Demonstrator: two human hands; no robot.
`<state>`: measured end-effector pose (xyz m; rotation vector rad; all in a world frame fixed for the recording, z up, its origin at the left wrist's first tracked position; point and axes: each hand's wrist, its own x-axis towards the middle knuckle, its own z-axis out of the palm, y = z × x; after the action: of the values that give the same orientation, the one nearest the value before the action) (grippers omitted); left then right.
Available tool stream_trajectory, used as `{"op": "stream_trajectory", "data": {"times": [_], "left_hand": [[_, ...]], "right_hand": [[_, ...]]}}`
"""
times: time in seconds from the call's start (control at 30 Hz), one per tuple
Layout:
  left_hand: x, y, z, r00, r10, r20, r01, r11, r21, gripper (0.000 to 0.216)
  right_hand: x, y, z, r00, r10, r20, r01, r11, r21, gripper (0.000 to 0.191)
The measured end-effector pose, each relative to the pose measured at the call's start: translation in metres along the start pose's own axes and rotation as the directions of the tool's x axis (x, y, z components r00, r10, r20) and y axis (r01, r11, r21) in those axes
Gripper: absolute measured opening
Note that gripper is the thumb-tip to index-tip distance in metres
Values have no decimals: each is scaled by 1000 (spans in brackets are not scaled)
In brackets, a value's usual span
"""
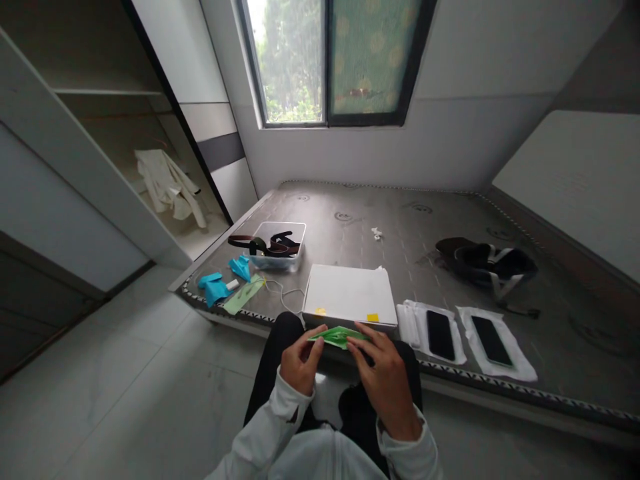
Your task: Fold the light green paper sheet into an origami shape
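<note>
A folded piece of green paper is held between both hands just above my lap, in front of the bed's near edge. My left hand pinches its left end with fingers closed. My right hand grips the right side, fingers curled over the fold. A white box with small yellow stickers lies on the grey mattress right behind the paper.
Two blue folded paper figures and a green paper strip lie at the mattress's left corner, by a clear container holding dark straps. Two phones on white wrappers lie to the right, a dark bag behind them. An open wardrobe stands left.
</note>
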<state>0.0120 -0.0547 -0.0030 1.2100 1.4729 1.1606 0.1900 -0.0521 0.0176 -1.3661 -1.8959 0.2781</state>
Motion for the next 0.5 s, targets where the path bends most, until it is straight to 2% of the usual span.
{"op": "stream_trajectory", "data": {"times": [0.17,0.33,0.43,0.5], "left_hand": [[4,-1,6,1000,-18,22,18,1000,15,46],[11,-7,10,997,-37,74,37,999,10,45],[15,-10,13,991,-58,120,54,998,30,45],[17,-12,14,989,-71,132,67,997,39,46]], "right_hand": [[4,5,2,1000,-11,-10,10,996,-94,18],[11,15,2,996,-51,80,64,985,-161,17],[16,18,7,993,-49,110,62,991,-119,11],[17,21,12,990,-36,140,43,998,-50,16]]}}
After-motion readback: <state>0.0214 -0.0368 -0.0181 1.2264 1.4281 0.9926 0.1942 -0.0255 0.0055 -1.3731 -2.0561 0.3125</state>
